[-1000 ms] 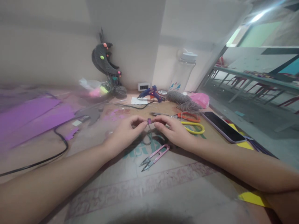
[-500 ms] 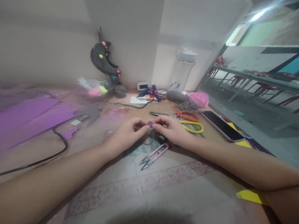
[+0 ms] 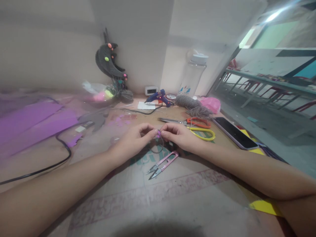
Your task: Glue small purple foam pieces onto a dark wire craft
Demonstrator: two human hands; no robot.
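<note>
Between the fingertips of both hands is a small purple piece (image 3: 158, 134), too small to make out in detail. My left hand (image 3: 140, 135) pinches its left side, thumb against forefinger. From the right, my right hand (image 3: 176, 134) pinches the other side. A thin dark loop (image 3: 158, 152), perhaps a hair tie or cord, hangs below the piece. Just under the hands lie pink thread snips (image 3: 163, 164), blades pointing down-left. Beyond my right hand are orange-handled scissors (image 3: 198, 122) and a yellow scissor handle (image 3: 203, 134).
A blue glue gun (image 3: 160, 97) stands at the back beside grey yarn (image 3: 190, 105) and a clear bottle (image 3: 192, 77). A phone (image 3: 234, 132) lies at right. Purple sheets (image 3: 37, 123) and a black cable (image 3: 66, 158) cover the left. A dark crescent ornament (image 3: 105, 61) leans by the wall.
The purple piece has turned slightly and shows more of its bright purple surface between my fingertips. Both hands keep nearly the same place.
</note>
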